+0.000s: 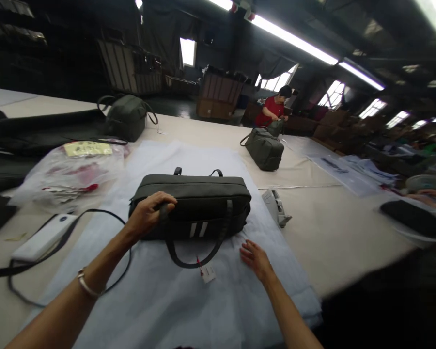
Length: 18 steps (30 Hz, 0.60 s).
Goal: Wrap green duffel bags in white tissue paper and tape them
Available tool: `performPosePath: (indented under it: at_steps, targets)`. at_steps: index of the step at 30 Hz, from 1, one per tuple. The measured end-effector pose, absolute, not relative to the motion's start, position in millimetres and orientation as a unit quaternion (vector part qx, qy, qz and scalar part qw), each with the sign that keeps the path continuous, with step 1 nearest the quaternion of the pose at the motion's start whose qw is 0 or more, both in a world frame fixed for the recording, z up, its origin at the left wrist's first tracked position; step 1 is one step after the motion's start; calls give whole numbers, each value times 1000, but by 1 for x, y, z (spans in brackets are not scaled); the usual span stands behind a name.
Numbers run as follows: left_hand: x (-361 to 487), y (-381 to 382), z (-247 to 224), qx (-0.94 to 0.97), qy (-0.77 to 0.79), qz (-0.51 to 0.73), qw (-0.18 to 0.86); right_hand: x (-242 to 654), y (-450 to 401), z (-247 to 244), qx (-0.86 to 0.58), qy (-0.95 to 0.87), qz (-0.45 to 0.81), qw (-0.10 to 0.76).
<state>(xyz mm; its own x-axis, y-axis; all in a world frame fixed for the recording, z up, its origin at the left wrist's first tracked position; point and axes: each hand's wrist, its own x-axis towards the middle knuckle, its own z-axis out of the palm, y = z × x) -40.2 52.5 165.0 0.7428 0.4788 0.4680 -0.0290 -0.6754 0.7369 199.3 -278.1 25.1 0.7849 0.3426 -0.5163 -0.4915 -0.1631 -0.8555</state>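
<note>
A dark green duffel bag (194, 186) lies on pale blue sheets (225, 300), its front with two light stripes turned towards me. My left hand (150, 213) is closed at the upper left of the bag's front, gripping the near carry handle (223, 242) where its left end meets the bag. That handle loops down over the sheets. Beside its lowest part lies a white hang tag (208, 273) on a red string. Just off the bag's lower right corner, my right hand (256, 259) is open, fingers apart, holding nothing.
Left of the sheets are a clear plastic bag of tags (76, 169), a white device (45, 237) and a black strap. Other green bags (127, 116) (264, 148) stand farther back. A grey tape dispenser (275, 207) sits at right. Across the table, a person (272, 109) handles a bag.
</note>
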Motion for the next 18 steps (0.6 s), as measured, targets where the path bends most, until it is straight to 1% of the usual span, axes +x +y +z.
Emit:
performPosePath:
  at_steps: [3,5,7,9,10,12,13,15,18]
  targets:
    - [-40,45,183,833,194,295,425,200,-293,44,-741,6,303,599]
    - [-34,44,194,829,222,285,427,193,-291,60,-793,-96,255,544]
    - [-27,46,204,833,240,283,410,183,-279,78,-839,-261,113,465]
    - [-20,51,210,846,252,272,384,174,-259,97,-829,-412,-70,371]
    - [-17,54,212,851,258,260,376,171,-248,105,-811,-458,-139,336]
    - [-11,60,214,857,268,230,376,170,-224,119,-779,-522,-203,282]
    - [-9,63,214,857,274,215,380,172,-213,124,-768,-544,-209,267]
    - [-4,68,215,858,287,194,380,182,-191,132,-750,-566,-204,275]
    - [4,75,217,867,315,199,331,206,-163,147,-743,-546,-168,349]
